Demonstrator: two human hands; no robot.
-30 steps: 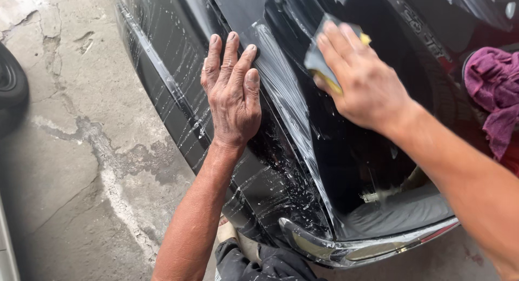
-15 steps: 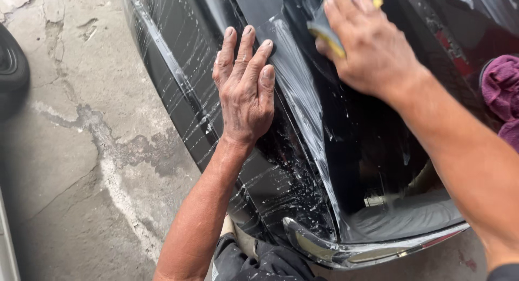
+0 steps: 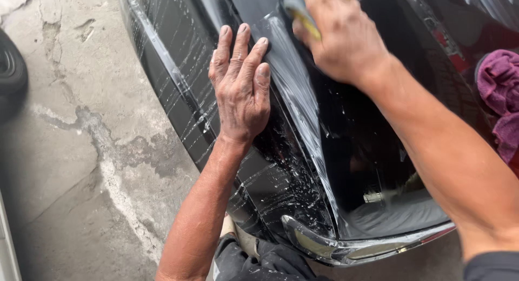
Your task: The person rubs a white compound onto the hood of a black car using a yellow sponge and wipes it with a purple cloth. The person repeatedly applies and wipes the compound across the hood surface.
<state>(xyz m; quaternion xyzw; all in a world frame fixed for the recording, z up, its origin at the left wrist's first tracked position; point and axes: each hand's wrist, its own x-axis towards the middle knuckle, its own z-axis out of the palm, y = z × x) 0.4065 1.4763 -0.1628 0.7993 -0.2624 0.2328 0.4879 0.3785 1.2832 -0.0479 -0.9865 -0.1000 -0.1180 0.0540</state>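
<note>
We are in the middle of smoothing a wet, clear film down onto the glossy black car body panel [image 3: 346, 151]. Our left hand [image 3: 240, 89] lies flat and open on the panel, fingers spread and pointing up, pinning the film beside a raised body crease; it grips nothing. Our right hand [image 3: 340, 35] is closed around a small yellow-and-grey squeegee pad [image 3: 300, 13], pressed against the panel near the top edge of the view, with a milky streak of water running down the crease below it. A crumpled purple cloth [image 3: 500, 97] rests on the car at the right, and the cracked grey concrete floor [image 3: 70, 167] lies to the left.

We judge the next stroke calls for firm, even pressure along the crease while the flat hand keeps the film from creeping, since the droplets lower down suggest liquid is still trapped there.

Compared with a second ago, both hands have travelled up the panel: the squeegee hand now sits partly cut off by the frame's top, and the flat hand has followed it higher along the crease
</note>
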